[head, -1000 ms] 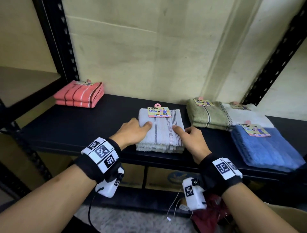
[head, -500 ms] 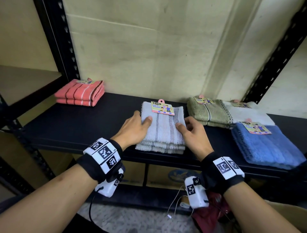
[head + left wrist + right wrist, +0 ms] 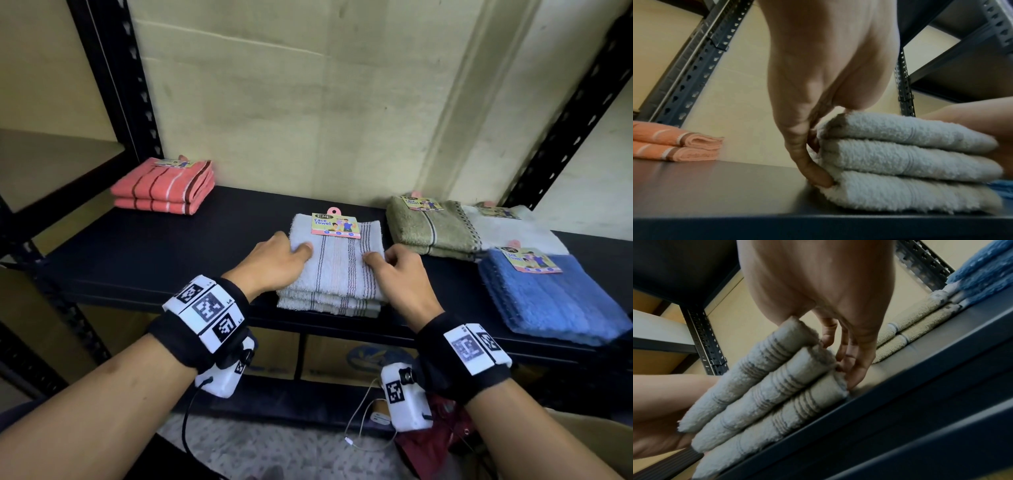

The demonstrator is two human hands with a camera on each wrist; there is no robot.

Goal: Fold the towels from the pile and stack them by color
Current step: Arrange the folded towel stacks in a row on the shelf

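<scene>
Pushed deeper onto the shelf (image 3: pixel 144 253) since 1 second ago, the grey towel stack (image 3: pixel 337 267) now lies farther from the front edge, with both your hands riding along at its sides. Your left hand (image 3: pixel 274 262) brackets the stack's left side: the thumb lies on the top towel, and the left wrist view shows the fingers (image 3: pixel 809 164) running down the side of all 3 layers to the shelf board. Your right hand (image 3: pixel 402 275) mirrors it on the right side, thumb on top, fingers (image 3: pixel 857 368) curved down against the folded ends. Each grip is clasped on the stack from its own side, thumb above and fingers alongside.

You are working at a black metal rack, its dark shelf set against a pale plaster wall (image 3: pixel 308 102), with perforated black uprights (image 3: pixel 113 78) at either end.

Counted: 3 folded grey striped towels in the stack between your hands, a paper label (image 3: pixel 337 224) on top; 2 coral towels (image 3: pixel 164 186) stacked at the far left; 2 olive towels (image 3: pixel 431 228) stacked to the right; 1 white towel (image 3: pixel 510 229) just beside them; 1 blue towel (image 3: pixel 551 298) at the near right, overlapping the white one.
</scene>
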